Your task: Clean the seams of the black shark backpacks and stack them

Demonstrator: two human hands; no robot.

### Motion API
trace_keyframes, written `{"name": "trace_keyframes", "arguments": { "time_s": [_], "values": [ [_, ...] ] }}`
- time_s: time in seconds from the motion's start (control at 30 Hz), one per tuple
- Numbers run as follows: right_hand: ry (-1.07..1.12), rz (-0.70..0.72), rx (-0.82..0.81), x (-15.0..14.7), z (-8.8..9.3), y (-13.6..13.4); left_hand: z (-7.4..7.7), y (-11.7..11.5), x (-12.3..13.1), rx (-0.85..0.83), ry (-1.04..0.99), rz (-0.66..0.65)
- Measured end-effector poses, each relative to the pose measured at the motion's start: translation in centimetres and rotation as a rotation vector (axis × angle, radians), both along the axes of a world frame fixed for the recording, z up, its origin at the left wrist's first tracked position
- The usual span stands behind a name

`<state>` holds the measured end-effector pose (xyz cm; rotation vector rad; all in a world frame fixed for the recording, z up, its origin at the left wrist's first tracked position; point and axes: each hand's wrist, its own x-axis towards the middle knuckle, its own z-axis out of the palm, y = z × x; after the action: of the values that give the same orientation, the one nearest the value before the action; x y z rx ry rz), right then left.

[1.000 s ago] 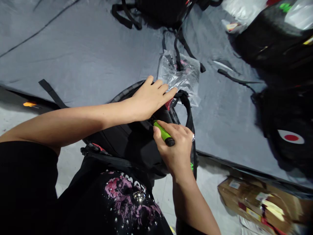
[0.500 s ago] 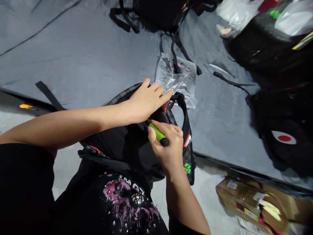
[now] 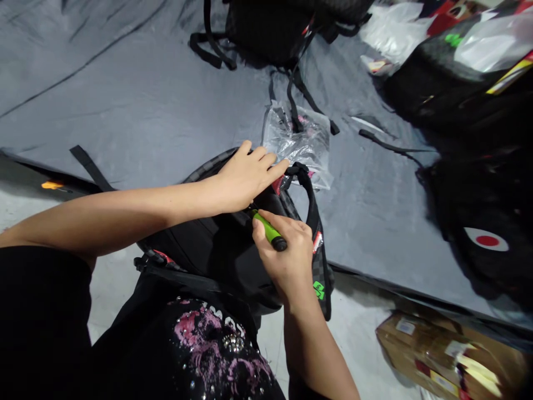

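A black backpack (image 3: 216, 244) with a checkered edge lies open across my lap and the table's front edge. My left hand (image 3: 249, 176) lies on its upper part, fingers spread, with the fingertips by a red piece near the carry loop. My right hand (image 3: 287, 244) is wrapped around a green-handled tool (image 3: 267, 229) with a black end cap. The tool points up and left at the bag's inside, just below my left hand. Its thin dark tip is mostly hidden, so I cannot tell what it touches.
A clear plastic bag (image 3: 297, 139) lies just beyond the backpack on the grey-covered table (image 3: 137, 116). Another black backpack (image 3: 270, 30) sits at the back. More dark bags (image 3: 462, 122) are piled at right. A cardboard box (image 3: 441, 350) stands on the floor at lower right.
The camera view has shifted slightly, so the table things sit a little lower. Both hands keep nearly the same place on the backpack, and the tool stays in my right hand.
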<state>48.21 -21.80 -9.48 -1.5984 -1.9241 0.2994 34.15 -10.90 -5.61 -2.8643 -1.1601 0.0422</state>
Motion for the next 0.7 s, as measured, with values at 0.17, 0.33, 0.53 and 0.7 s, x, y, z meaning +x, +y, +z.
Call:
{"name": "trace_keyframes", "arguments": {
  "time_s": [0.17,0.33,0.53,0.7],
  "values": [
    [0.007,-0.012,-0.007,0.0,0.4,-0.4,0.2,-0.4,0.1,0.014,0.021,0.005],
    [0.036,0.006,-0.027,-0.1,1.0,-0.9,0.7,-0.7,-0.5,0.021,0.035,-0.008],
    [0.21,0.055,-0.02,-0.8,0.8,-1.5,2.9,-2.3,-4.4,-0.131,0.075,0.244],
    [0.152,0.199,0.095,-3.6,0.9,-2.8,3.5,-6.5,-8.6,-0.178,0.151,0.474]
  ]
}}
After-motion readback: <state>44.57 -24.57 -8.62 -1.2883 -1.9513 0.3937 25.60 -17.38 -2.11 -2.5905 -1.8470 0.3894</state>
